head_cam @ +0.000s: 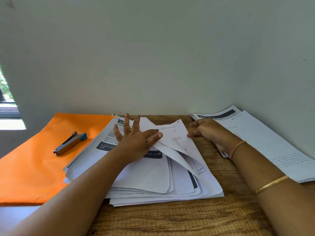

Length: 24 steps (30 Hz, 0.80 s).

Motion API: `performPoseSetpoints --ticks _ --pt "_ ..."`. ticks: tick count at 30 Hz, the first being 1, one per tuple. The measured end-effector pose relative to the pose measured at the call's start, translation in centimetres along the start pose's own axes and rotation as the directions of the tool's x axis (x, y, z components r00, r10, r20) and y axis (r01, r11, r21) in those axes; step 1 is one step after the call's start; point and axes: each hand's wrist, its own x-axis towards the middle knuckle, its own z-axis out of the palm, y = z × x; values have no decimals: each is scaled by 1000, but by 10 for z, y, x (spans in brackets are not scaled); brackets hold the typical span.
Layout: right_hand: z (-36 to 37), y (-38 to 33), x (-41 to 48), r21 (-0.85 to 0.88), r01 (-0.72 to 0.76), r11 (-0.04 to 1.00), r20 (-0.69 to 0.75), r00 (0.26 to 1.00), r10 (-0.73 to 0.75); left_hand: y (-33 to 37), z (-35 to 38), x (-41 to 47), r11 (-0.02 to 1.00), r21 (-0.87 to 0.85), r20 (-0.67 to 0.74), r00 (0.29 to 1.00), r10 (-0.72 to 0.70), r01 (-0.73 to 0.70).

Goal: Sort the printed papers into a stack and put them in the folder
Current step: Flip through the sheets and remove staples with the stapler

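**One sheet lifted off the middle pile**

The left hand (134, 142) lies spread on the loose pile of printed papers (153, 184) in the middle of the wooden table (187, 218). Three of its fingers are straight and fanned toward the wall, and its forefinger and thumb pinch a lifted sheet (175, 133) marked "C8" in pen. That sheet curls up from the pile just right of the palm, its far corner raised.

The right hand (208, 132) rests on a second stack of papers (264, 142) at the right. Its fingers are loosely curled, the tips just at the lifted sheet's right edge — whether they hold that edge cannot be told. A gold bangle (271, 183) and a thin thread band (237, 147) sit on that arm.

The orange folder (34, 159) lies flat and closed at the left, its edge under the pile — well apart from both hands. A stapler (69, 143) rests on top of it.
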Motion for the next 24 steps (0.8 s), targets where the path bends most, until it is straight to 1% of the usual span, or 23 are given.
performPoseSetpoints --ticks 3,7,12,16,20,24 --pt "1 1 1 16 -2 1000 -7 1000 2 0 -1 -1 1000 -1 0 1000 1 -1" --pt "2 4 5 -39 -1 999 -46 999 -1 0 0 -1 1000 -2 0 1000 1 -1" --pt "0 2 1 -45 14 999 -9 1000 -14 -1 2 2 1000 16 -3 1000 -1 1" --pt "-1 1 1 -50 39 998 -7 999 -40 -2 3 3 999 38 -5 1000 -4 4" --pt "0 2 4 -182 133 974 21 991 -132 -2 3 3 999 43 -3 1000 -3 3" --pt "5 8 9 -316 170 933 9 984 -177 -1 2 2 999 46 -2 1000 -2 2"
